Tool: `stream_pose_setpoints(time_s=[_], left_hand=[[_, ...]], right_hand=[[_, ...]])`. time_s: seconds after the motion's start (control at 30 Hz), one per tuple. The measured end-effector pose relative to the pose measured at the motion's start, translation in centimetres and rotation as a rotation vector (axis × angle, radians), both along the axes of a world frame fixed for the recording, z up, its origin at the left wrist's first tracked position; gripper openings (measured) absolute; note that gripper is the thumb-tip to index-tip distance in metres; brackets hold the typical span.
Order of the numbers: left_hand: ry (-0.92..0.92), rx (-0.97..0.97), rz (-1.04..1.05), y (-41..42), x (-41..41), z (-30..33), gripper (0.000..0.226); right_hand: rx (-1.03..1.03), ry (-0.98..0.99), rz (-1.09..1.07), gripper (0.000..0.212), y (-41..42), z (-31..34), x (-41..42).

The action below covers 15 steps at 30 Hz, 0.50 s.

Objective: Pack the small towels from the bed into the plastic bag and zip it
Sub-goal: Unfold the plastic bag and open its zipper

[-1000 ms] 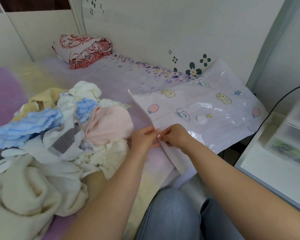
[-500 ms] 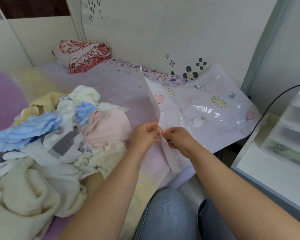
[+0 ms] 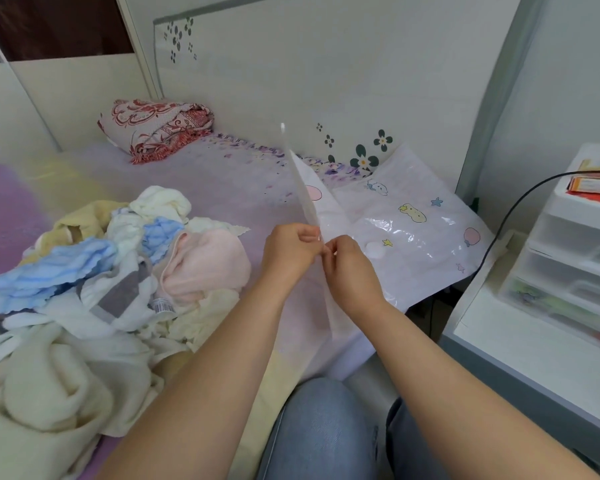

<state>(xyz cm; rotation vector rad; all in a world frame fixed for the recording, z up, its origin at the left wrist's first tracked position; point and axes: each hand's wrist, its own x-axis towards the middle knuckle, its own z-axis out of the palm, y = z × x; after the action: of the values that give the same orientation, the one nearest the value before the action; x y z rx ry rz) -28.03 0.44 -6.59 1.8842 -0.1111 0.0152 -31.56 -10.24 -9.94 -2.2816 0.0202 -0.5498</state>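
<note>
Currently, the bed with its lilac and pale yellow cover [image 3: 222,188] carries a loose heap of small towels in cream, blue, pink and grey [image 3: 94,289], lying to the left of the translucent white plastic bag printed with cartoon figures [image 3: 409,237]. None of the towels is inside the bag. Compared with a second ago, when the bag lay almost flat on the cover, its near edge strip [image 3: 302,188] now stands raised and tilted up toward the wall, while the rest of the bag rests on the bed's right corner. The towel heap is unchanged. Beyond the bag, a folded red patterned blanket [image 3: 156,128] lies by the wall. The left hand [image 3: 288,251] and right hand [image 3: 350,268] meet at the strip, fingers closed, each pinching the plastic, thumbs nearly touching.
</note>
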Motion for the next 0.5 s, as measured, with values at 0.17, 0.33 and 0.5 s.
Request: stream_pose_setpoints(time_s=[0.17, 0.33, 0.5], left_hand=[[-0.095, 0.0, 0.124, -1.1, -0.8, 1.7, 0.02], [-0.247, 0.203, 0.094, -2.2, -2.2, 2.6, 0.022], [-0.394, 0.179, 0.028, -2.2, -2.5, 4.9, 0.013]], right_hand=[[-0.054, -0.114, -0.116, 0.015, -0.4, 2.0, -0.8], [0.114, 0.007, -0.052, 0.025, -1.0, 4.0, -1.4], [0.461, 0.1, 0.191, 0.016, -2.9, 6.9, -1.6]])
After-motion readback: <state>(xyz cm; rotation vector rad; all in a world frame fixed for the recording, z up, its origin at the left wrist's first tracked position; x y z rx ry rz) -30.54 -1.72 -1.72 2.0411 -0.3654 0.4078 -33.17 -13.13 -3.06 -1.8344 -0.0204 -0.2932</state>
